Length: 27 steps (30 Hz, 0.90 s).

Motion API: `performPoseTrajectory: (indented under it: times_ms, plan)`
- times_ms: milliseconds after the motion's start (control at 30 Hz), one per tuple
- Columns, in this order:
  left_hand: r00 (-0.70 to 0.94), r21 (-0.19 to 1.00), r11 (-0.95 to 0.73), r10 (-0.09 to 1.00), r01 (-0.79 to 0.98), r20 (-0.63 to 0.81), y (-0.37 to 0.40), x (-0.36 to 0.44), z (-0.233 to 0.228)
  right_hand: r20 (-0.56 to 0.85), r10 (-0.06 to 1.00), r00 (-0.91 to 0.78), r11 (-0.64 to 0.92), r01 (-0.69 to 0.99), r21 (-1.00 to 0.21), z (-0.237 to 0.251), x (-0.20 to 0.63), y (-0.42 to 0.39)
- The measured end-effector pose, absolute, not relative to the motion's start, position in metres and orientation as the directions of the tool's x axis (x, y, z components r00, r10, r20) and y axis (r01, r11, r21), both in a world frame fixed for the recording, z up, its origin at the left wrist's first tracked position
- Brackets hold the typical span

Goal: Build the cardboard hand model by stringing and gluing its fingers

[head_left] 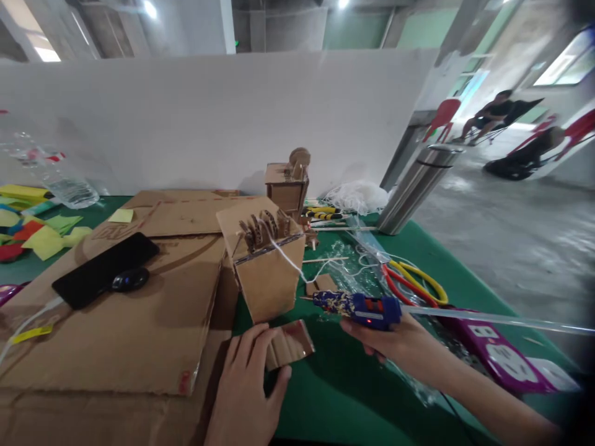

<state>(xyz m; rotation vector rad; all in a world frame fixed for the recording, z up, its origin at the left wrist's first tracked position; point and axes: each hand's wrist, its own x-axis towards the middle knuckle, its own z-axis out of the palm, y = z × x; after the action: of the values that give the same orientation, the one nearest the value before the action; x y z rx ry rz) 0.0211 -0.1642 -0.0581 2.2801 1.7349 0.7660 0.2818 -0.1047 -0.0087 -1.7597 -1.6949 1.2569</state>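
My right hand (395, 344) is wrapped round a blue hot glue gun (360, 308) with a small red light; its nozzle points left. A long clear glue stick (493, 318) juts out of the gun's back end. My left hand (251, 378) grips a small folded piece of cardboard (290, 345) between thumb and fingers, low over the green table. Just behind it stands a cardboard box model (269, 282) with curved corrugated pieces on top and a white string (289, 259) running out to the right.
Cardboard sheets (153, 341) fill the left, bearing a black phone (109, 266) and a dark mouse-like device (131, 280). Behind are a cardboard tower (286, 189) and a metal flask (416, 189). Scissors with red and yellow handles (418, 282) and a purple power strip (497, 353) lie right.
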Motion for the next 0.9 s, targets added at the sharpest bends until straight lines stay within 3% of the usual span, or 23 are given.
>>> performPoseTrajectory:
  times_ms: [100, 333, 467, 533, 667, 900]
  plan:
    - [0.116, 0.44, -0.231, 0.955, 0.868, 0.272, -0.17, 0.027, -0.055, -0.226, 0.916, -0.331, 0.008, 0.578, -0.816, -0.015, 0.286, -0.102]
    - [-0.002, 0.416, -0.134, 0.951, 0.899, 0.311, -0.174, 0.024, -0.062, -0.022, 0.873, -0.486, 0.31, 0.59, -0.746, -0.032, 0.296, -0.096]
    - [0.02, 0.397, -0.131, 0.962, 0.908, 0.271, -0.164, 0.023, -0.058, -0.095, 0.905, -0.415, 0.179, 0.574, -0.799, -0.029, 0.302, -0.094]
    - [0.068, 0.42, -0.14, 0.981, 0.897, 0.18, -0.16, 0.023, -0.052, -0.15, 0.858, -0.491, 0.101, 0.447, -0.889, -0.02, 0.299, -0.091]
    - [0.119, 0.463, -0.149, 0.988, 0.874, 0.094, -0.154, 0.025, -0.042, -0.082, 0.742, -0.665, 0.07, 0.199, -0.977, -0.004, 0.284, -0.079]
    - [0.116, 0.552, -0.122, 0.992, 0.825, 0.045, -0.149, 0.021, -0.032, -0.095, 0.659, -0.746, -0.09, 0.048, -0.995, 0.001, 0.259, -0.069]
